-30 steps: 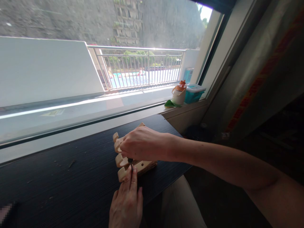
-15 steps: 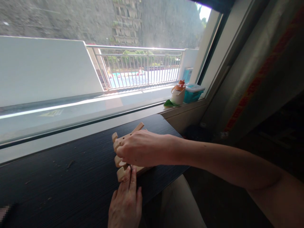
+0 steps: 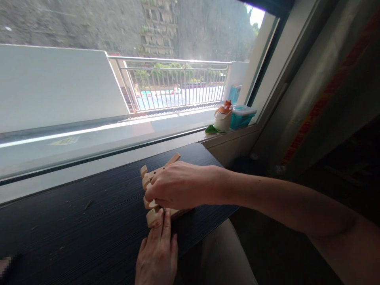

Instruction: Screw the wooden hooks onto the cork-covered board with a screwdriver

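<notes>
A light wooden piece [image 3: 151,218] with several rounded blocks along its left side and small holes in its top lies on the dark table. My left hand [image 3: 158,253] reaches in from below, its fingers stretched out and their tips resting on the near end of the wood. Over the middle of the piece, my right hand [image 3: 178,185] is bent down with fingers curled together. Whatever those fingertips grip is hidden under the hand. A wooden bar [image 3: 173,159] sticks out at the far side, past my right knuckles.
The dark table [image 3: 89,233] has bits of debris on it and meets a window sill. On the sill stand a white bottle with an orange top [image 3: 223,116], a teal box with a pale lid [image 3: 242,117] and a green item [image 3: 212,129]. A curtain hangs at right.
My right hand has shifted very slightly over the wood, its fingers still curled. My left hand and the wooden piece look unmoved.
</notes>
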### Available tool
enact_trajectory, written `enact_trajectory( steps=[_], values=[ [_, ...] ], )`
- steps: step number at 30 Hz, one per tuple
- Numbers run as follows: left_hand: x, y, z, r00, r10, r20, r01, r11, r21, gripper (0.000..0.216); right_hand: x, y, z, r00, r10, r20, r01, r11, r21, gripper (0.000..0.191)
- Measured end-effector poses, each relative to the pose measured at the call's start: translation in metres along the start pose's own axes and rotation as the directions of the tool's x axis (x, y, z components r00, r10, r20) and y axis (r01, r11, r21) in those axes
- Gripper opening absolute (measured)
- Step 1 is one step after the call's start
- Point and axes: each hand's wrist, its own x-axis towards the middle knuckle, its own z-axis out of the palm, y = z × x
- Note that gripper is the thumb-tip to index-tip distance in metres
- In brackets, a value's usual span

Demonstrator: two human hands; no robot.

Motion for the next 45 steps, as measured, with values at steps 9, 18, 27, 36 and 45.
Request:
enact_trajectory(
  steps=[9,18,27,36,45],
  values=[
    [0.000,0.001,0.000,0.999,-0.029,0.024,0.031,0.997,-0.066,0.068,0.007,0.004,0.008,0.997,0.069,-0.045,-0.070,0.997,-0.031,0.016],
    [-0.002,-0.002,0.006,1.000,-0.008,0.014,0.009,1.000,-0.009,0.047,-0.002,-0.007,-0.005,1.000,0.009,0.024,-0.008,1.000,-0.024,0.018],
    [0.001,0.002,-0.003,1.000,-0.025,0.017,0.025,1.000,-0.018,0.071,0.010,0.009,0.016,0.996,0.023,-0.085,-0.029,0.997,-0.067,0.023],
    [0.000,0.000,-0.001,1.000,-0.009,-0.007,0.009,1.000,-0.026,0.072,0.001,0.002,0.002,1.000,0.023,0.004,-0.023,1.000,-0.009,0.021],
    [0.001,0.000,-0.002,1.000,-0.003,-0.006,0.003,1.000,-0.024,0.071,0.005,0.005,0.012,0.996,0.055,-0.067,-0.056,0.998,-0.015,0.020]
  ],
)
